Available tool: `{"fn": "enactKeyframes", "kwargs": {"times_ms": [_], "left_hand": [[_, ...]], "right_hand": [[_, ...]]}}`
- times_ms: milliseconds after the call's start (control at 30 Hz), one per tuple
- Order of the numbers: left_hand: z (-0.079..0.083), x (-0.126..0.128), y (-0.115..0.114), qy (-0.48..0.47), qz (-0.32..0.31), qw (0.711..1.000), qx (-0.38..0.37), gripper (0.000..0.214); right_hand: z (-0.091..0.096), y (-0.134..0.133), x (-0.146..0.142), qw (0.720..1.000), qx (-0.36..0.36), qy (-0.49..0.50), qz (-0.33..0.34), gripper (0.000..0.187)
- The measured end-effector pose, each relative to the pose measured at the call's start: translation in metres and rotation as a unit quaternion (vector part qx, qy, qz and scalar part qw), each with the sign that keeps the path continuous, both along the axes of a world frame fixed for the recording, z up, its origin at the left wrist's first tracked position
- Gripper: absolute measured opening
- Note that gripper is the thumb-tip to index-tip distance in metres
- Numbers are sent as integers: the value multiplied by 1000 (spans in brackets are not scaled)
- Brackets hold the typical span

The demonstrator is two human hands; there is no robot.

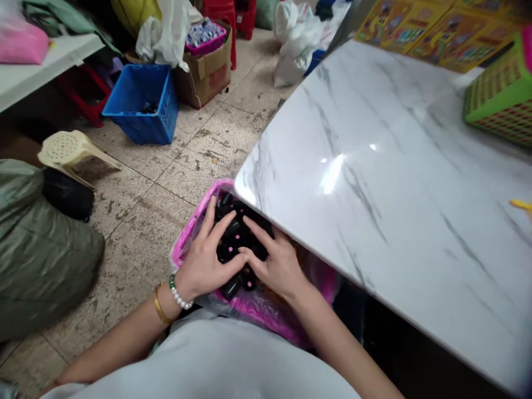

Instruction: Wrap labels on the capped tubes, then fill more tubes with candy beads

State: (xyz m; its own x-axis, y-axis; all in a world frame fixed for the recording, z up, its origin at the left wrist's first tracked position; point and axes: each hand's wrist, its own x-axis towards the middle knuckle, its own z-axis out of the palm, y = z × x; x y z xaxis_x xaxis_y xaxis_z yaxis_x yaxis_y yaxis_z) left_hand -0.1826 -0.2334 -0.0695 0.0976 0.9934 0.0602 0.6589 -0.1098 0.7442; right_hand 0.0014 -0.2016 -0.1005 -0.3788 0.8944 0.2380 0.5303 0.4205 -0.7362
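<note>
Head; left hand (206, 261) | right hand (281, 265); palms down over black pieces (233, 244); fingers spread wide, holding nothing; thumbs adjacent

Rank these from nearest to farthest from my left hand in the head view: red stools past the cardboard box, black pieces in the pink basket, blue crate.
1. Black pieces: under your left hand, in the pink basket.
2. Blue crate: on the floor, ahead and left.
3. Red stools: farther ahead, past the cardboard box.
</note>
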Motion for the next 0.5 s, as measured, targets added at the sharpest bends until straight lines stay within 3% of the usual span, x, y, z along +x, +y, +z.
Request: {"fn": "enactKeyframes", "kwargs": {"times_ms": [100, 167, 233, 333, 400, 433, 500], "left_hand": [[13, -4, 3, 1, 3, 998, 59, 56], [21, -1, 4, 2, -9, 993, 120, 41], [28, 8, 5, -14, -53, 987, 149, 29], [35, 37, 5, -63, -192, 971, 126, 24], [38, 66, 5, -92, -316, 940, 90, 22], [39, 84, 5, -103, -376, 919, 66, 21], [37, 128, 5, -113, -480, 870, 5, 21]], "right_hand": [[20, -5, 13, 996, -11, -18, 85, 47], [35, -18, 32, 995, 3, 10, 103, 43], [49, -39, 60, 997, 18, 48, 63, 41], [59, -81, 117, 990, -21, 113, -85, 32], [51, -112, 160, 950, -93, 199, -222, 19], [42, -125, 181, 911, -142, 251, -295, 15], [13, -147, 223, 806, -247, 340, -418, 21]]}}
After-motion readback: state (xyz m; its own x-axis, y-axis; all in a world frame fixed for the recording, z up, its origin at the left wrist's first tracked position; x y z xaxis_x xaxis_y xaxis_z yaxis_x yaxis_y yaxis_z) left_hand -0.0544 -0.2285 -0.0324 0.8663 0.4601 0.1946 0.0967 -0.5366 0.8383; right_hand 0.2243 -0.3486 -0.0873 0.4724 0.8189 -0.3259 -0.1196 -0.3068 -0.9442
